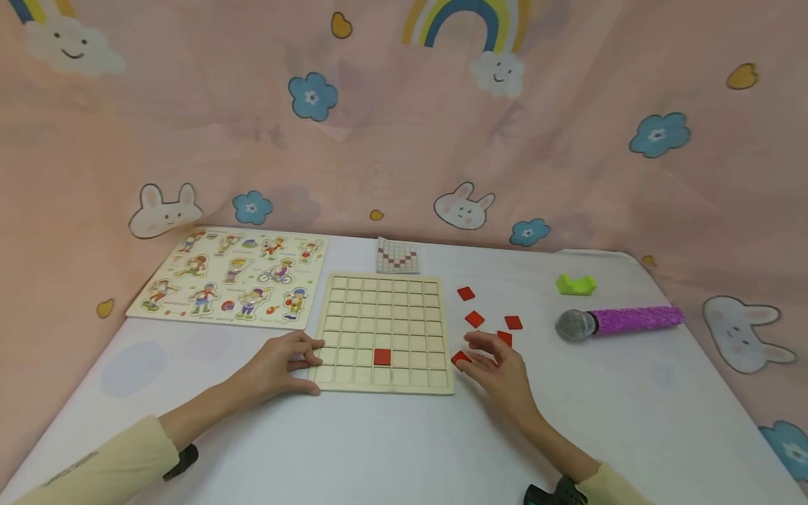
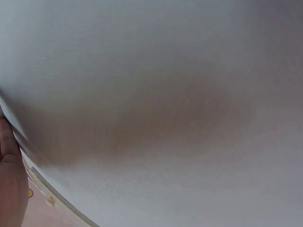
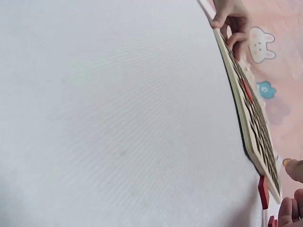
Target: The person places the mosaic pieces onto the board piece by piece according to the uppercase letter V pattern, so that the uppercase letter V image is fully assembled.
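A pale wooden grid board point(image 1: 385, 389) lies on the table with one red square point(image 1: 381, 357) in a cell near its front. My left hand point(image 1: 278, 366) holds the board's left edge near the front corner, thumb low and fingers bent over the rim; only part of this hand point(image 2: 12, 184) shows in the left wrist view. Right of the board, my right hand point(image 1: 507, 384) hovers with parted, bent fingers, its thumb tip beside a loose red tile point(image 1: 461, 357). The right wrist view shows that tile point(image 3: 263, 191) at the board's corner, apart from the fingertips point(image 3: 285, 210).
Several red tiles point(image 1: 475, 319) lie loose beyond my right hand. A small patterned card point(image 1: 398, 258) sits behind the board, a picture puzzle point(image 1: 217, 280) at the left. At the right are a purple microphone point(image 1: 637, 320) and a green curved piece point(image 1: 576, 285).
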{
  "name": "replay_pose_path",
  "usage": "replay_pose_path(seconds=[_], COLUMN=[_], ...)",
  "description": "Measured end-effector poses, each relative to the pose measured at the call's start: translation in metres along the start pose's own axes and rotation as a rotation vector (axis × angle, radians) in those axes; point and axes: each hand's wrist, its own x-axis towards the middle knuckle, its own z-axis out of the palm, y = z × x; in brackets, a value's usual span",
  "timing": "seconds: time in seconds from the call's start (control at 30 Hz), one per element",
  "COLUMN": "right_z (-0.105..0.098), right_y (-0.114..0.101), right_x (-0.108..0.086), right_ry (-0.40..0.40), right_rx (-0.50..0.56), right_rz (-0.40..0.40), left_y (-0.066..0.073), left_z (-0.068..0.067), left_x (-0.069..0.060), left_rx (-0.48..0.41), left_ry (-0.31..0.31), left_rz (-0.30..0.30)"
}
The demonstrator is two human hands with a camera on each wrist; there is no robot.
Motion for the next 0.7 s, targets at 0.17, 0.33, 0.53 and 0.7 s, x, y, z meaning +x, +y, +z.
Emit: replay_pose_path(seconds=[0.17, 0.33, 0.53, 0.7], right_z=[-0.002, 0.0, 0.0, -0.011], right_y=[0.009, 0.016, 0.018, 0.016], right_x=[-0.004, -0.006, -0.004, 0.004], right_ry=[0.031, 0.041, 0.026, -0.056], right_rx=[-0.127, -0.188, -0.227, -0.255], right_rz=[0.103, 0.128, 0.045, 0.009], left_y=[-0.002, -0.002, -0.001, -0.001], left_z=[-0.001, -0.001, 0.0, -0.001], left_x=[-0.002, -0.002, -0.003, 0.0], left_rx=[0.026, 0.027, 0.022, 0.007], left_ry=[0.013, 0.006, 0.008, 0.003], left_rz=[0.013, 0.011, -0.003, 0.005])
